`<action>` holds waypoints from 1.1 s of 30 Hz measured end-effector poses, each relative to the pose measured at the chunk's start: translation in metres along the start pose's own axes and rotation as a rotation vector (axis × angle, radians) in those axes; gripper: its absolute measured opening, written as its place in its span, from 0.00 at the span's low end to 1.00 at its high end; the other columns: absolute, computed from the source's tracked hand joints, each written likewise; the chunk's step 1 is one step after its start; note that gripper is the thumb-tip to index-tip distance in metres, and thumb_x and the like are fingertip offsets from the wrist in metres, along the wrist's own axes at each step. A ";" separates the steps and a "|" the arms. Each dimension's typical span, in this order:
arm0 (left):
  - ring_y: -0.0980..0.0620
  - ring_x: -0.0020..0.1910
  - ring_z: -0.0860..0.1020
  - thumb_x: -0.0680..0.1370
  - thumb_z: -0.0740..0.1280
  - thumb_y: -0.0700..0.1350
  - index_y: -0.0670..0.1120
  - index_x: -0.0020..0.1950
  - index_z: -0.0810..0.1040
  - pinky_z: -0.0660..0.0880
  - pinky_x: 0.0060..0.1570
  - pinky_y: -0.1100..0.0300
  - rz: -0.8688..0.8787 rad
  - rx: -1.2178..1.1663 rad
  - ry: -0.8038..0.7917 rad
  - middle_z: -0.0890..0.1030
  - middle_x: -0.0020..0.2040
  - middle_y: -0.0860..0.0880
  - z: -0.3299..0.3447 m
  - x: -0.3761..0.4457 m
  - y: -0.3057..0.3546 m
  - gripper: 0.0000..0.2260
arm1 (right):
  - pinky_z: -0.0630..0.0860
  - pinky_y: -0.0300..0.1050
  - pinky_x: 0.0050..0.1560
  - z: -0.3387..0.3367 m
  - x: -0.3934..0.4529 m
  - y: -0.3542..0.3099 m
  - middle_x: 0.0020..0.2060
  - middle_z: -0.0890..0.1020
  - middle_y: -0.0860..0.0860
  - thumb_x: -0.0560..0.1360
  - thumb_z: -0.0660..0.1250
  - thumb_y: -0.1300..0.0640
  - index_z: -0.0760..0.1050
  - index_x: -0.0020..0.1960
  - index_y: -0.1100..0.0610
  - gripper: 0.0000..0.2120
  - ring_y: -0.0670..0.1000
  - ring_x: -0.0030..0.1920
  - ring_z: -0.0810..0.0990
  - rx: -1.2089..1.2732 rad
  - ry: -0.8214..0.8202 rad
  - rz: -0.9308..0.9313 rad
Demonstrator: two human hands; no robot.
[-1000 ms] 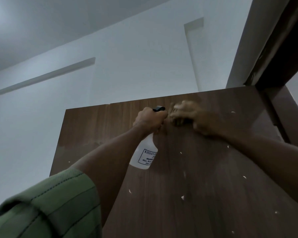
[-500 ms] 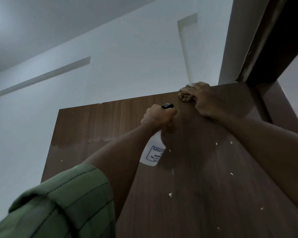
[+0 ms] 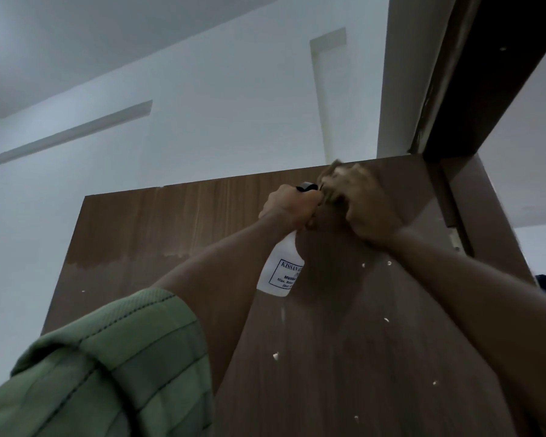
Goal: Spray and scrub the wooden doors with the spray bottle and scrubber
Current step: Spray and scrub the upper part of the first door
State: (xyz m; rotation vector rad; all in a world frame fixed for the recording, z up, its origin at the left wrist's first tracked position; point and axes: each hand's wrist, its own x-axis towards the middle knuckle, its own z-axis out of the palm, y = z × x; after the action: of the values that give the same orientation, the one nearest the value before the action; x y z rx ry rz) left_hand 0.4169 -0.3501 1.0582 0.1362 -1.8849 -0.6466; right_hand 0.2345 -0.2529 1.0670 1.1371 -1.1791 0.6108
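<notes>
A dark brown wooden door (image 3: 177, 228) fills the lower middle, seen from below, with white specks on its face. My left hand (image 3: 289, 206) grips the neck of a white spray bottle (image 3: 281, 269) with a black nozzle, held up against the door. My right hand (image 3: 364, 206) is curled round a brownish scrubber (image 3: 331, 171) and presses it on the door just under the top edge, beside the left hand. The scrubber is blurred and mostly hidden by the fingers.
A dark door frame (image 3: 486, 83) runs diagonally at the upper right, close to the door's hinge side. White wall (image 3: 202, 121) and ceiling lie behind the door top. My green sleeve (image 3: 108, 367) covers the lower left.
My right hand with the scrubber went up to the door's top edge, then came down a little and leftward beside the left hand. The spray bottle stayed nearly still.
</notes>
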 end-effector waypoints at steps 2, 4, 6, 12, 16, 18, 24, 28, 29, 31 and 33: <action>0.43 0.46 0.88 0.66 0.65 0.60 0.46 0.49 0.86 0.86 0.54 0.42 0.000 0.005 0.011 0.89 0.44 0.46 0.007 0.004 0.002 0.23 | 0.65 0.58 0.77 0.003 -0.038 -0.003 0.70 0.75 0.52 0.73 0.63 0.74 0.79 0.68 0.54 0.28 0.60 0.74 0.68 0.002 -0.050 -0.207; 0.44 0.46 0.88 0.67 0.65 0.61 0.46 0.50 0.86 0.86 0.56 0.44 0.015 0.033 -0.001 0.89 0.44 0.47 0.013 0.004 0.005 0.23 | 0.60 0.50 0.78 -0.015 -0.040 0.008 0.72 0.75 0.53 0.72 0.63 0.76 0.79 0.68 0.55 0.29 0.59 0.75 0.65 0.018 -0.128 -0.249; 0.44 0.45 0.89 0.68 0.67 0.60 0.45 0.48 0.87 0.86 0.57 0.44 0.020 0.044 -0.043 0.89 0.41 0.47 0.018 0.005 0.005 0.21 | 0.57 0.43 0.75 -0.027 -0.015 0.029 0.70 0.76 0.56 0.69 0.60 0.77 0.79 0.68 0.57 0.32 0.59 0.73 0.67 0.010 -0.079 -0.157; 0.46 0.42 0.89 0.76 0.68 0.56 0.44 0.47 0.86 0.86 0.55 0.43 0.035 0.053 -0.030 0.89 0.39 0.47 0.030 0.009 0.011 0.16 | 0.65 0.52 0.74 -0.015 0.005 0.030 0.71 0.74 0.54 0.68 0.60 0.74 0.74 0.73 0.53 0.36 0.61 0.72 0.68 -0.043 -0.006 0.121; 0.46 0.43 0.88 0.72 0.65 0.59 0.45 0.46 0.86 0.86 0.55 0.47 0.029 0.076 0.008 0.88 0.40 0.48 0.037 0.006 0.024 0.19 | 0.61 0.47 0.77 -0.023 -0.060 0.032 0.75 0.71 0.49 0.71 0.61 0.75 0.76 0.71 0.49 0.34 0.56 0.78 0.63 -0.052 -0.111 -0.099; 0.47 0.41 0.89 0.72 0.65 0.58 0.45 0.44 0.86 0.86 0.54 0.46 0.036 0.069 -0.021 0.88 0.37 0.49 0.046 0.006 0.027 0.18 | 0.55 0.43 0.78 -0.038 -0.044 0.053 0.78 0.67 0.49 0.70 0.59 0.76 0.73 0.74 0.46 0.39 0.54 0.80 0.59 -0.068 -0.095 0.011; 0.47 0.44 0.89 0.81 0.68 0.54 0.45 0.50 0.85 0.87 0.54 0.46 0.065 0.057 -0.074 0.89 0.42 0.47 0.072 0.009 0.027 0.14 | 0.60 0.63 0.76 -0.047 -0.023 0.039 0.81 0.58 0.48 0.73 0.61 0.70 0.61 0.81 0.45 0.40 0.54 0.81 0.49 -0.121 -0.030 0.364; 0.48 0.42 0.89 0.80 0.68 0.57 0.46 0.48 0.86 0.87 0.53 0.48 0.069 0.089 -0.068 0.89 0.41 0.48 0.078 0.007 0.028 0.16 | 0.59 0.60 0.69 -0.050 -0.073 0.037 0.79 0.62 0.47 0.71 0.65 0.68 0.62 0.79 0.44 0.41 0.55 0.78 0.56 -0.287 -0.043 0.268; 0.49 0.42 0.89 0.80 0.68 0.57 0.46 0.48 0.86 0.87 0.53 0.48 0.071 0.102 -0.068 0.89 0.40 0.49 0.080 0.008 0.031 0.16 | 0.59 0.59 0.67 -0.054 -0.065 0.044 0.79 0.62 0.47 0.70 0.64 0.68 0.62 0.79 0.43 0.42 0.56 0.77 0.57 -0.316 -0.037 0.274; 0.49 0.40 0.89 0.78 0.68 0.56 0.46 0.46 0.86 0.87 0.54 0.46 0.086 0.109 -0.074 0.88 0.38 0.50 0.085 0.010 0.036 0.15 | 0.60 0.59 0.66 -0.064 -0.036 0.056 0.80 0.62 0.47 0.69 0.65 0.67 0.60 0.80 0.44 0.43 0.56 0.75 0.58 -0.359 -0.045 0.330; 0.49 0.40 0.89 0.78 0.68 0.56 0.46 0.46 0.86 0.87 0.54 0.46 0.096 0.110 -0.076 0.88 0.37 0.50 0.086 0.011 0.043 0.15 | 0.60 0.60 0.67 -0.067 -0.017 0.057 0.80 0.61 0.48 0.70 0.64 0.66 0.59 0.81 0.45 0.43 0.57 0.74 0.58 -0.389 -0.063 0.400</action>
State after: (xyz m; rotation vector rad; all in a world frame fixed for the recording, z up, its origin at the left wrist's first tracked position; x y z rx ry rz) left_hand 0.3446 -0.2865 1.0652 0.0924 -1.9878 -0.4885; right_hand 0.2073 -0.1678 1.0743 0.5982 -1.5190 0.6137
